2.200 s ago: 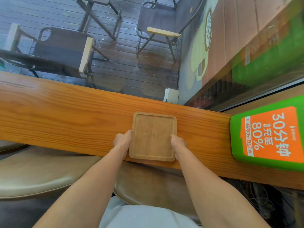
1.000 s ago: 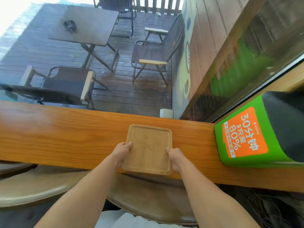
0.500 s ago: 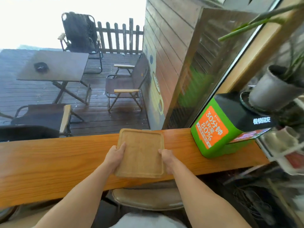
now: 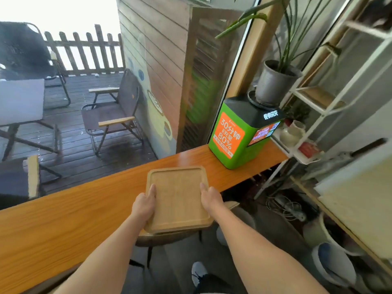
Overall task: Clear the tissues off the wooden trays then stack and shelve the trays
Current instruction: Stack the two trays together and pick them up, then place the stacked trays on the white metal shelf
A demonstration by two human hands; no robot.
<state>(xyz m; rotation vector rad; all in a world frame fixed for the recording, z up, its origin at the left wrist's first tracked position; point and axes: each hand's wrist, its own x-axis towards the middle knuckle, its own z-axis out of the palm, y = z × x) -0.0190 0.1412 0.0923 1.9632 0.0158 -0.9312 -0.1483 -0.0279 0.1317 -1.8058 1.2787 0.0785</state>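
Observation:
A square wooden tray (image 4: 177,198) with a low rim is held level in front of me, its near half jutting past the front edge of the long orange-brown counter (image 4: 63,221). My left hand (image 4: 144,205) grips its left edge, thumb on top. My right hand (image 4: 211,199) grips its right edge the same way. The tray's surface is bare; no tissue shows on it. I cannot tell whether a second tray lies under it.
A green and orange charging box (image 4: 235,136) stands on the counter's right end, a grey plant pot (image 4: 273,81) on top. A white wire shelf (image 4: 318,98) with small items rises at the right. A stool (image 4: 169,236) sits below the tray. Patio chairs are beyond the window.
The tray has come off the counter top and toward me, held in both hands. My view has risen and swung right, bringing the shelf and plant into sight.

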